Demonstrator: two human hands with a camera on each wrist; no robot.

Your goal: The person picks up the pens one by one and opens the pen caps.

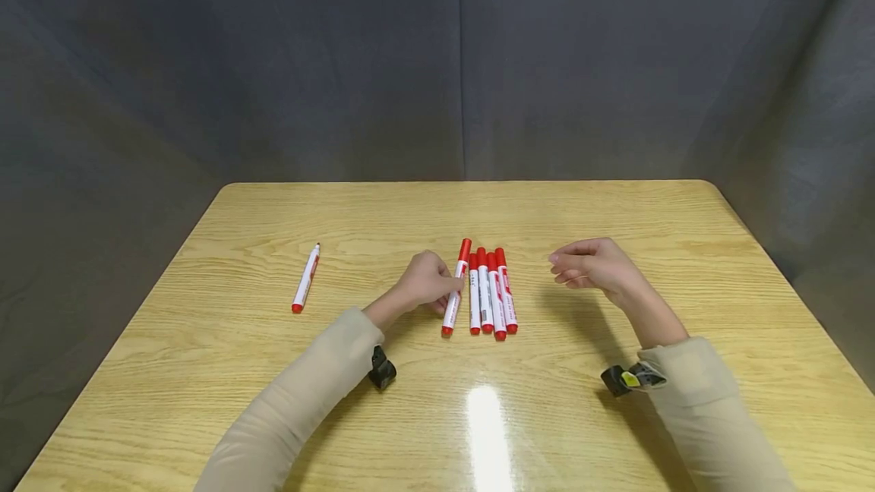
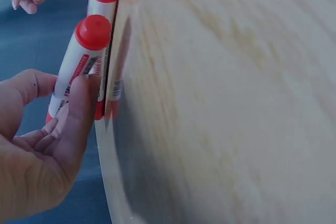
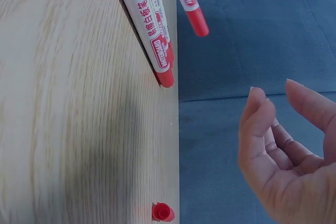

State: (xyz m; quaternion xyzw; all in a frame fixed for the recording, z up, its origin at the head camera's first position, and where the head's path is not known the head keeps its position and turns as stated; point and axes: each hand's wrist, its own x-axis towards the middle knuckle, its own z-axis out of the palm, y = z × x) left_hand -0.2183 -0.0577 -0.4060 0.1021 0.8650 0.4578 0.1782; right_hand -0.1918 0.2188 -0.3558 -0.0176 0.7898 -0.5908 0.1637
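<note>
My left hand point(image 1: 429, 279) pinches a white whiteboard marker with a red cap point(image 1: 456, 287) between thumb and fingers; in the left wrist view this held marker point(image 2: 79, 69) is tilted, its red end nearest the camera. Just right of it, several capped red-and-white markers point(image 1: 484, 291) lie side by side on the table. My right hand point(image 1: 598, 268) hovers to the right of that row with fingers loosely bent and nothing in them. In the right wrist view, thumb and forefinger of the right hand point(image 3: 286, 156) are apart.
An uncapped marker point(image 1: 306, 279) with a dark tip lies by itself on the left of the wooden table point(image 1: 225, 401). A loose red cap point(image 3: 163, 212) lies on the table in the right wrist view. Grey cloth point(image 1: 342, 59) hangs behind the table.
</note>
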